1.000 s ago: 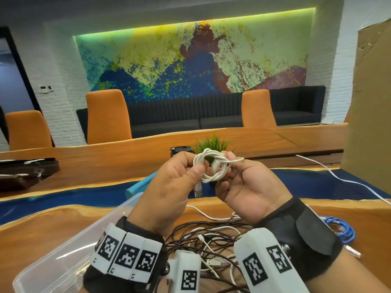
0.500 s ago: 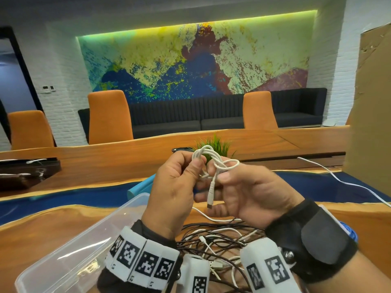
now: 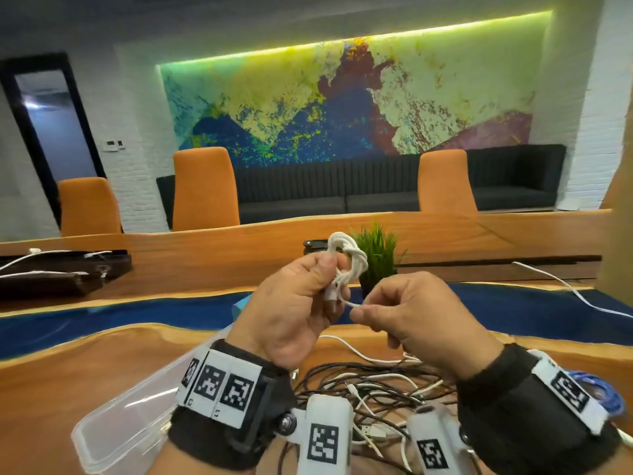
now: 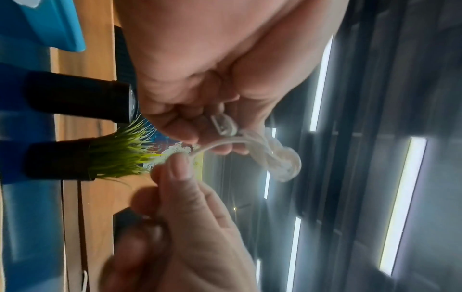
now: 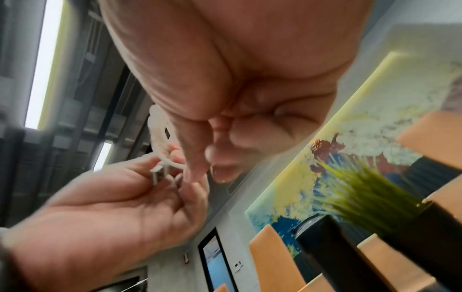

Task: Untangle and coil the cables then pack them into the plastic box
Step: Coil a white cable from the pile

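Note:
My left hand [image 3: 308, 296] holds a small coiled white cable [image 3: 349, 258] up in front of me, fingers curled round its lower part and its USB plug [image 4: 223, 125]. To its right, my right hand [image 3: 394, 310] pinches the cable's loose end [image 3: 354, 304] between thumb and forefinger. The left wrist view shows the coil [image 4: 277, 158] knotted round itself. A clear plastic box [image 3: 123, 423] lies on the table at lower left, partly behind my left wrist. A tangle of black and white cables [image 3: 370, 385] lies under my wrists.
A potted green plant [image 3: 375, 255] stands just behind my hands. A blue cable bundle [image 3: 609, 399] lies at the right by my wrist, and a long white cable [image 3: 565, 286] runs across the table's blue strip. Orange chairs and a dark sofa stand beyond the table.
The hands have drawn apart. My right hand came off the coil and now pulls its loose end out to the right, while the left keeps holding the coil.

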Motion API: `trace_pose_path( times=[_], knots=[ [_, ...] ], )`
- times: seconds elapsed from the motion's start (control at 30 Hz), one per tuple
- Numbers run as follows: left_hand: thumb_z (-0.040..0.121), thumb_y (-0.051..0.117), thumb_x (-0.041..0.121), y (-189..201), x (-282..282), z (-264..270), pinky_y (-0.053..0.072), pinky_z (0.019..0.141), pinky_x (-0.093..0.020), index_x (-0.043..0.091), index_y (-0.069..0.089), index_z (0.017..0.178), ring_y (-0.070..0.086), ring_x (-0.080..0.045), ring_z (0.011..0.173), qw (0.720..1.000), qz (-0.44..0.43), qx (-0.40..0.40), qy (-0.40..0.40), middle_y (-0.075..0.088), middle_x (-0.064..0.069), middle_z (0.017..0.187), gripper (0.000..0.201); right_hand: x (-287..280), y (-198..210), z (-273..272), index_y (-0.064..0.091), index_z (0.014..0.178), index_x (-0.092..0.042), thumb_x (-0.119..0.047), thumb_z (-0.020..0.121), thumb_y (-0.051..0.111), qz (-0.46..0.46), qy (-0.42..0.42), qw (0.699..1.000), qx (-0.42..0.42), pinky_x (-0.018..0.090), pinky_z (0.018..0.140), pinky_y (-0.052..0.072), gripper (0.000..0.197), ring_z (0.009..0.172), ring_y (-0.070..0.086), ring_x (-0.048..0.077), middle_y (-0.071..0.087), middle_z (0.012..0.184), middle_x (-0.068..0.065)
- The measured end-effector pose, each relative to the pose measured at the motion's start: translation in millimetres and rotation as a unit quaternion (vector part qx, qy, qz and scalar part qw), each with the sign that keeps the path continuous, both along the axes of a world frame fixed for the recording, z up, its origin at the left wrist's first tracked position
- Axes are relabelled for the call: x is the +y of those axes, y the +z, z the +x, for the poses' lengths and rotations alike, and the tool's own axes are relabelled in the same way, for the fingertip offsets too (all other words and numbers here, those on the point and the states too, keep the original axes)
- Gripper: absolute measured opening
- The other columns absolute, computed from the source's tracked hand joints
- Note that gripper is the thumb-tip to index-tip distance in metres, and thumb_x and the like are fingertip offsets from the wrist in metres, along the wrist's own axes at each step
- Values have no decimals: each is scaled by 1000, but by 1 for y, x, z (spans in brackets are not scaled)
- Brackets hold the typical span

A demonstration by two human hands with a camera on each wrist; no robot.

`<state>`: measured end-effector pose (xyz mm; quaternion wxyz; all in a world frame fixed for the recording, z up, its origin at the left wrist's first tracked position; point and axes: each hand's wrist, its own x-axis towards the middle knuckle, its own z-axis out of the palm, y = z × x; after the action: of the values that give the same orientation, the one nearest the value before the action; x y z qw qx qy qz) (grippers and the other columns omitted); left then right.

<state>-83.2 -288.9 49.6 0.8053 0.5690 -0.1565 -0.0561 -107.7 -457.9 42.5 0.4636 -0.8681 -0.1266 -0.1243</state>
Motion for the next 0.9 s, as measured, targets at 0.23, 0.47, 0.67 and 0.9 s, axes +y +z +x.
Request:
trace_pose_path(
  times=[0.23,0.47,0.67,0.9],
  knots=[
    [99,56,24,0,-14,-10,47,73,-33,13,70,93,55,-17,76,969,198,-133,64,69,-12,88,19,-12,6,4,69,69,-8,-37,66,84,155,-21,984,-86,28,43,38,34,47,45,9,56,54,-1],
    [97,61,23,-5,-13,-2,53,71,-35,19,72,94,66,-12,78,943,177,-205,194,75,-1,86,11,-25,18,-3,76,95,-24,-12,86,69,162,7,981,-103,28,75,57,16,88,67,11,73,94,-4],
    [96,62,14,-8,-24,-8,56,71,-24,19,66,106,69,-10,85,933,151,-247,215,74,2,92,12,-6,7,-3,63,92,-32,-27,82,75,-2,-46,973,-226,28,69,53,17,80,59,7,62,88,-11],
    [91,60,25,-6,-28,-10,42,79,-34,22,63,114,62,-15,92,997,15,-68,26,73,0,98,23,-13,0,10,66,95,-19,4,88,61,67,46,956,-283,42,75,56,25,91,64,18,66,95,0]
  ],
)
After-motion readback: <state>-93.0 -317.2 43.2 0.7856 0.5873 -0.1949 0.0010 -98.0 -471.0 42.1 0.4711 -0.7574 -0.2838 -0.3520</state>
